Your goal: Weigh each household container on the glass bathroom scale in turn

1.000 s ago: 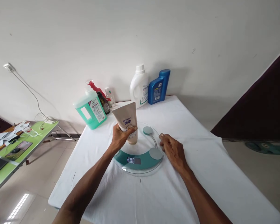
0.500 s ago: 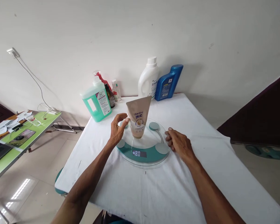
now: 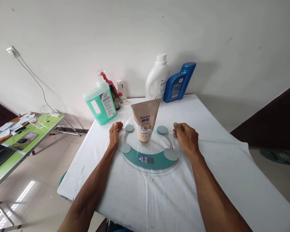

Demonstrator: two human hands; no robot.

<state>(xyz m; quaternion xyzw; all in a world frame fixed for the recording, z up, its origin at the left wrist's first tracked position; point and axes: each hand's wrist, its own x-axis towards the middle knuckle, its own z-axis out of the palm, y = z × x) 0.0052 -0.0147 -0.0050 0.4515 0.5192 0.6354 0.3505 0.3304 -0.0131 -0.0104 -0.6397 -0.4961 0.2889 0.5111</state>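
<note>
A beige Rejoice tube (image 3: 145, 124) stands upright on its cap near the middle of a round glass scale (image 3: 145, 162). Lit digits show on the scale's display (image 3: 146, 159), within its green band. Beside the scale's left edge is my left hand (image 3: 114, 136), its fingers stretched out and holding nothing, apart from the tube. My right hand (image 3: 187, 137) rests by the scale's right edge with the fingers curled in; nothing shows in them. Whether either hand touches the glass I cannot tell.
Behind stand a green liquid jug (image 3: 100, 103), a dark bottle (image 3: 114, 97), a small clear bottle (image 3: 121, 91), a white detergent bottle (image 3: 157, 77) and a blue bottle (image 3: 179, 83). A white cloth (image 3: 169, 199) covers the table. A green table (image 3: 42, 129) is at left.
My left hand has let go of the tube's side and drawn back left to the scale's edge. The tube now stands by itself. The display digits have changed.
</note>
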